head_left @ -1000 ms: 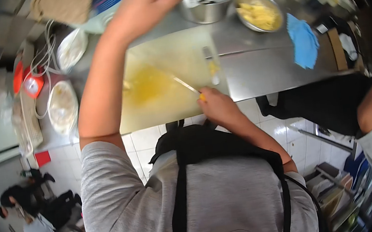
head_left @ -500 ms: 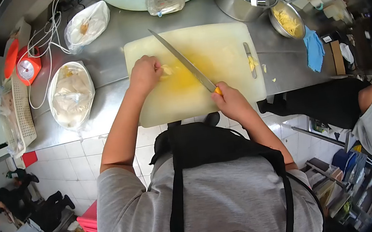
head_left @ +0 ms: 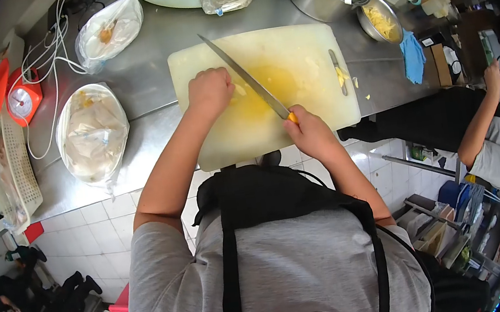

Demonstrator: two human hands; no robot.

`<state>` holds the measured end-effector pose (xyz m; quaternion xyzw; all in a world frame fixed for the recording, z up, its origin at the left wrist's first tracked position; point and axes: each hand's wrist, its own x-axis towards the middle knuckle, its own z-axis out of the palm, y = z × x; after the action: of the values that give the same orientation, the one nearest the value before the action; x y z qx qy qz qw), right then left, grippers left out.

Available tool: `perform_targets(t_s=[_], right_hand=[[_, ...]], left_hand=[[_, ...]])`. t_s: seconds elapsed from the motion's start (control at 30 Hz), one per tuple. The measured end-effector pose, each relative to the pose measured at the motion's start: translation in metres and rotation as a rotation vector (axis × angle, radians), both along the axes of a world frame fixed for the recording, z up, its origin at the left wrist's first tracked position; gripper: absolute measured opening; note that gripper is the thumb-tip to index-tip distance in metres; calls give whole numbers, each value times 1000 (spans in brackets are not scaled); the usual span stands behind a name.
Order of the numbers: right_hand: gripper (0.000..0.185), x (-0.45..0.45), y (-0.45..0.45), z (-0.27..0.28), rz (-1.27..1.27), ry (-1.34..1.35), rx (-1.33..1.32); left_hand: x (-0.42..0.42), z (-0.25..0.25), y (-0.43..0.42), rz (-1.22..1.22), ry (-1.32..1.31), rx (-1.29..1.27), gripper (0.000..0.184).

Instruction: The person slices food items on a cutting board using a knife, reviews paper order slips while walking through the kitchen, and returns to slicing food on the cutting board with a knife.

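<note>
My right hand (head_left: 310,133) is wrapped round the yellow handle of a long kitchen knife (head_left: 246,76). Its blade slants up and left across a pale cutting board (head_left: 304,41), the tip near the board's far edge. On the board's left side rests my left hand (head_left: 211,91), its fingers curled in; whatever they hold is hidden. Beside those fingers lie thin pale-yellow slices (head_left: 239,89), left of the blade. A wet yellow stain (head_left: 275,86) spreads over the middle of the board. Small yellow bits (head_left: 341,74) sit by the board's handle slot.
Left of the board stand a bag-lined container (head_left: 96,135), another plastic-lined container (head_left: 110,29) and a red scale (head_left: 23,100). Behind right are a steel pot (head_left: 321,4), a bowl of yellow strips (head_left: 381,22) and a blue cloth (head_left: 412,57). Another person (head_left: 495,149) stands at the right.
My left hand has shifted a little right over the board, nearer the blade. The knife keeps about the same place. The person at the right now has an arm raised.
</note>
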<state>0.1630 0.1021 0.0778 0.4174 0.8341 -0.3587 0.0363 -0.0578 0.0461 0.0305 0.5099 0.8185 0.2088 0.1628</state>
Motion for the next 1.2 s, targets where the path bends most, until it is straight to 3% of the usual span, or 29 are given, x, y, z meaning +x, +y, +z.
perform_targets(t_s=[0.2,0.4,0.6,0.8,0.9,1.1,1.2], right_hand=[[31,2,8,0,35,7,-37],[31,5,14,-1,52,13,-66],[31,12,18,2,33,49,-70],[31,9,17,4,79,-2,-104],[30,9,16,4,62,-31,-103],[26,11,17,3,28,35,-19],[24,4,13,12,104,10,-16]], left_hand=[[4,-6,-1,44,53,88,12],[0,1,5,-15,34,-151,11],[2,-2,1,15,5,33,9],[3,0,3,-46,66,-42,9],[1,-1,-5,-119,54,91,7],[-3,9,-23,-90,-205,61,8],[-4,9,-24,-95,-198,63,9]])
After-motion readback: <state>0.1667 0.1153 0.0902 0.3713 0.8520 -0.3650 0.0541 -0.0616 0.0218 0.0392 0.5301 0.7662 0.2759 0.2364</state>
